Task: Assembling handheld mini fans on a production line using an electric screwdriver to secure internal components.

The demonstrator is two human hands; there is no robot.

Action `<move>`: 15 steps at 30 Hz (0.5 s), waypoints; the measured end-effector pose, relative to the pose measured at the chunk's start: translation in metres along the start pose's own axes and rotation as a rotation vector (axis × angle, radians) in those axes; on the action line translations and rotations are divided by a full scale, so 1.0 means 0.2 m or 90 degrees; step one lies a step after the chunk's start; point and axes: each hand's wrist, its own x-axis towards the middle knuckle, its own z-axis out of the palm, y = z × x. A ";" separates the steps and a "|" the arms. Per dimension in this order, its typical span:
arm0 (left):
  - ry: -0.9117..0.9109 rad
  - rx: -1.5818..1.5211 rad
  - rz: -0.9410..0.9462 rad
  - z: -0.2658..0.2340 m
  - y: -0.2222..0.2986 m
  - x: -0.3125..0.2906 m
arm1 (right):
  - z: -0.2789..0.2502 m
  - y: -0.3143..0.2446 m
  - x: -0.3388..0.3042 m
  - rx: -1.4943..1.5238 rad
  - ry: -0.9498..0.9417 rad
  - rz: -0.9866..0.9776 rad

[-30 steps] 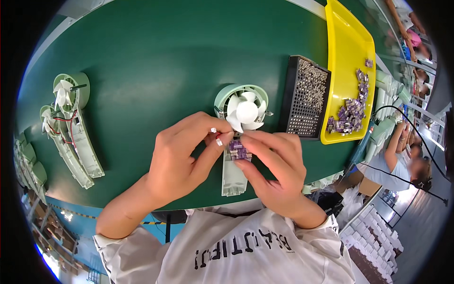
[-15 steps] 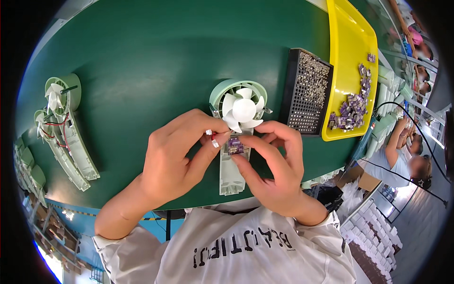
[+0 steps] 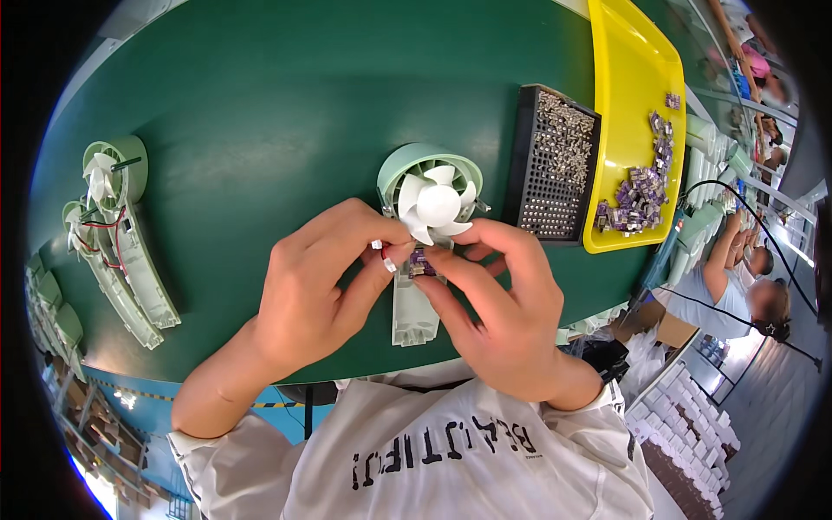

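Note:
A handheld fan half-shell has a pale green round housing [image 3: 392, 178], white blades [image 3: 438, 204] and a long open handle [image 3: 416, 319]. It lies in front of me, handle toward my body. My left hand [image 3: 312, 273] is closed in a pinch beside the handle's top, on a thin red wire with small white connectors [image 3: 389, 265]. A small purple circuit board [image 3: 420, 262] sits at the upper handle, partly covered by fingers. My right hand [image 3: 507, 299] grips its edge between thumb and index finger. Its other fingers reach up below the blades.
Right of the fan stands a black perforated tray [image 3: 525, 186] full of small metal parts. Beyond it, a yellow tray [image 3: 628, 78] holds several purple boards [image 3: 641, 195]. Two more fan halves with red wires [image 3: 130, 251] lie at the left on the green table [image 3: 260, 113].
The fan shell has shifted slightly left and turned a little. My right thumb and index finger have moved left with the board, now covering more of it. My left hand keeps its pinch.

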 end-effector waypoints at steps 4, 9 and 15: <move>-0.010 0.008 0.018 0.01 0.00 0.00 | -0.03 -0.02 -0.01 -0.049 -0.028 0.006; -0.018 0.029 0.045 0.01 0.01 0.00 | -0.02 -0.01 -0.01 -0.106 -0.023 -0.062; -0.030 0.044 0.007 -0.01 0.03 -0.01 | -0.03 -0.04 0.01 -0.143 -0.057 -0.068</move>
